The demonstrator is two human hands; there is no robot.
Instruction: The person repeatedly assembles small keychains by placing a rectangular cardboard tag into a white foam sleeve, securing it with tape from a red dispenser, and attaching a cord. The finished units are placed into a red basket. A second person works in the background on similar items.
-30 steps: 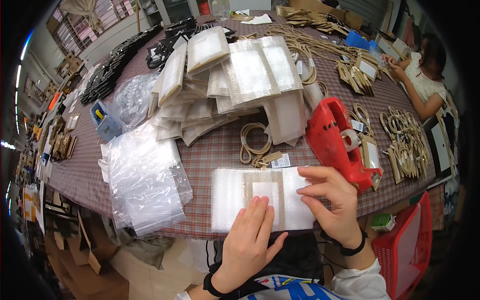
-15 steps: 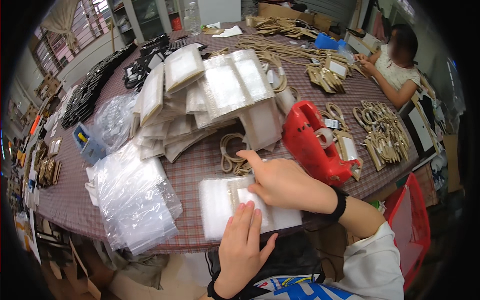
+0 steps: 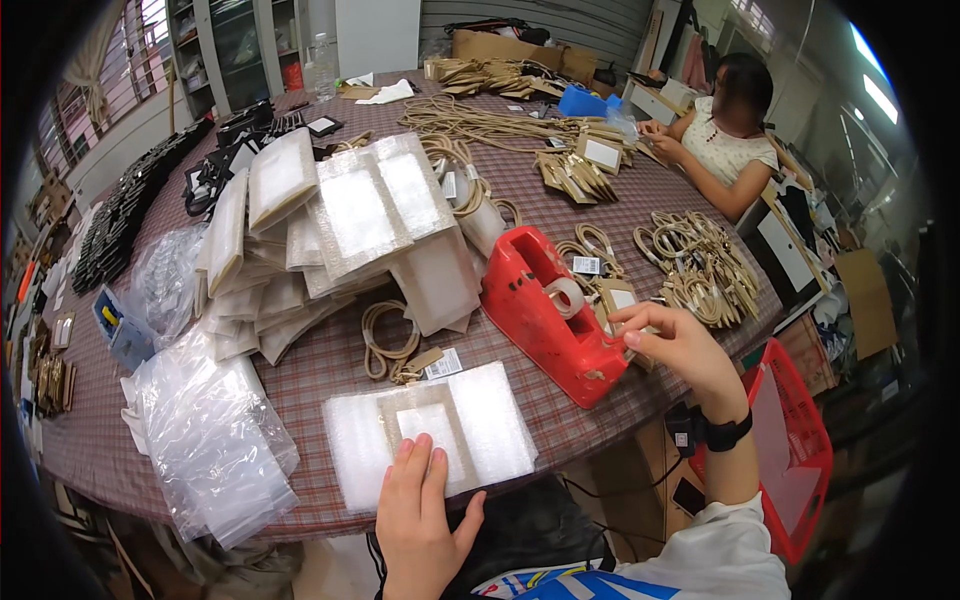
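Observation:
A white foam sheet lies flat at the table's near edge. On its middle rests a flat beige piece with a white panel. My left hand has its fingers stretched out flat over the panel's lower part. At the front end of a red tape dispenser, my right hand has thumb and forefinger drawn close together; any tape between them is too small to make out. A tape roll sits in the dispenser. Behind the foam sheet lies a coiled beige cord with a tag.
Foam-wrapped packets are piled behind the foam sheet. Clear plastic bags lie left. Beige corded bundles spread at the right. A red crate stands beside the table. Another person sits at the far right.
My right hand has left the foam sheet and moved right to the dispenser's front end. My left hand stays flat on the beige piece. The view has shifted right.

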